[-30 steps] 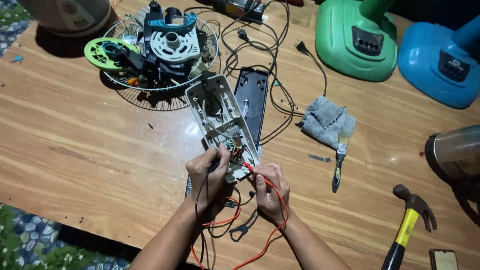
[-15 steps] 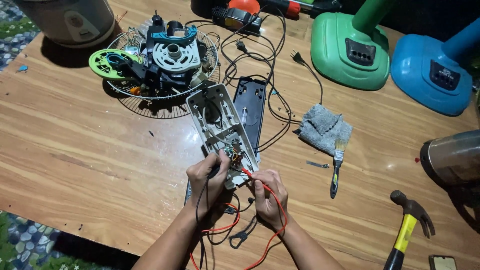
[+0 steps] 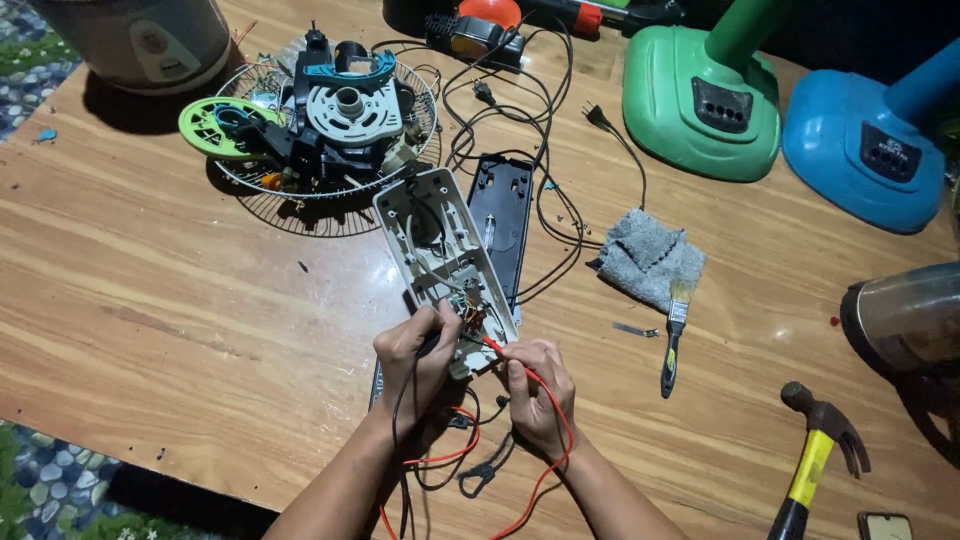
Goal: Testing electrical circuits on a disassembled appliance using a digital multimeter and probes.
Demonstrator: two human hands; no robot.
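Note:
An opened white plastic housing [image 3: 440,240] with wiring inside lies on the wooden table [image 3: 150,300]. My left hand [image 3: 415,365] grips a black test probe, its tip at the small wired part at the housing's near end. My right hand [image 3: 540,395] holds a red test probe pointed at the same spot. Red and black leads [image 3: 455,455] loop back between my forearms. A black cover panel [image 3: 500,215] lies just right of the housing.
A fan motor on a wire grille [image 3: 330,120] sits at the back left. Green [image 3: 700,100] and blue [image 3: 870,150] fan bases stand at the back right. A grey cloth [image 3: 650,260], a small brush [image 3: 673,335] and a hammer [image 3: 815,450] lie to the right.
The view has tilted slightly downward, so everything sits higher in the frame. Both hands stay on the probes at the housing's near end with only small shifts.

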